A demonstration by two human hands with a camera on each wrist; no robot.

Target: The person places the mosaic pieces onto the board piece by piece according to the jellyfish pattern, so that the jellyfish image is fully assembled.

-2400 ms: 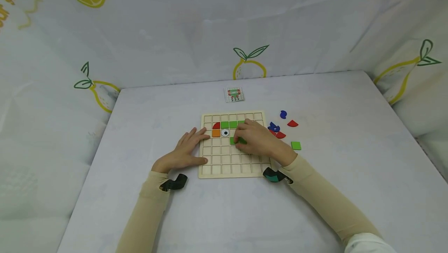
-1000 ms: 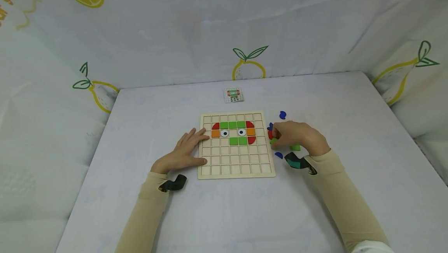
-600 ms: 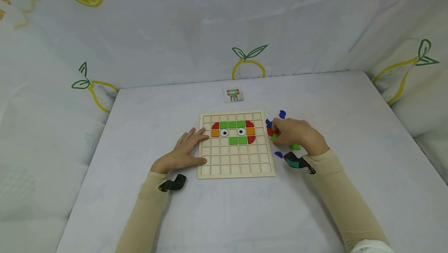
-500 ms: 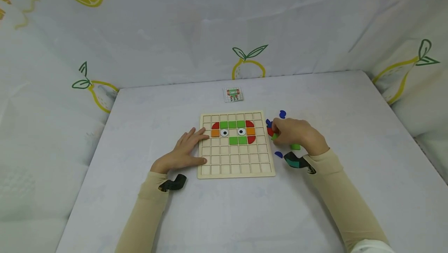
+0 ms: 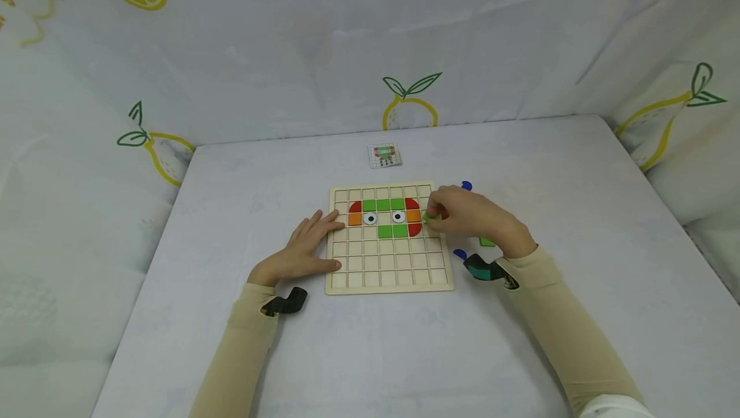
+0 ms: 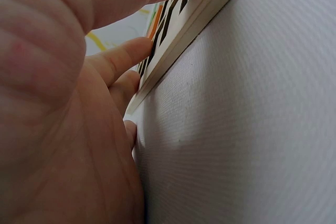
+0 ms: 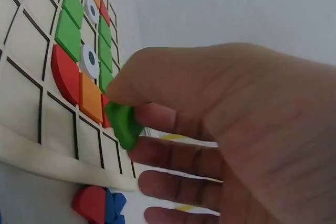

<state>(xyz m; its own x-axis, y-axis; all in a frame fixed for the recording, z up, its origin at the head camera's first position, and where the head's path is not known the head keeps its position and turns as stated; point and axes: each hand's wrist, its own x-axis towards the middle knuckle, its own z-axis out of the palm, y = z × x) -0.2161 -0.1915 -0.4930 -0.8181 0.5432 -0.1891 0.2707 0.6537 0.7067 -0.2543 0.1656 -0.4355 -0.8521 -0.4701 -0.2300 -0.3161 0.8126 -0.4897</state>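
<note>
My left hand (image 5: 300, 251) rests with spread fingers on the left edge of a light wooden grid board (image 5: 376, 280); the left wrist view has the thumb and fingertips at the board's rim. Over the board's right side, my right hand (image 5: 471, 216) pinches a small green piece (image 7: 123, 124) between thumb and fingers. Part of that piece is hidden by the fingers. On the grid lie green squares (image 5: 384, 205), orange squares (image 5: 355, 219), red rounded-corner pieces (image 5: 414, 230) and two white eye tiles (image 5: 370, 218).
A small picture card (image 5: 384, 155) lies behind the board. Right of the board are loose pieces: a blue one (image 5: 466, 185), a blue half-round (image 5: 460, 253), a green square (image 5: 487, 242), and red (image 7: 89, 204) and blue pieces partly covered by my right hand.
My right hand has come left from the loose pieces to the board's edge, carrying the green piece. Earlier it uncovered the right eye, orange and red tiles. My left hand stays put.
</note>
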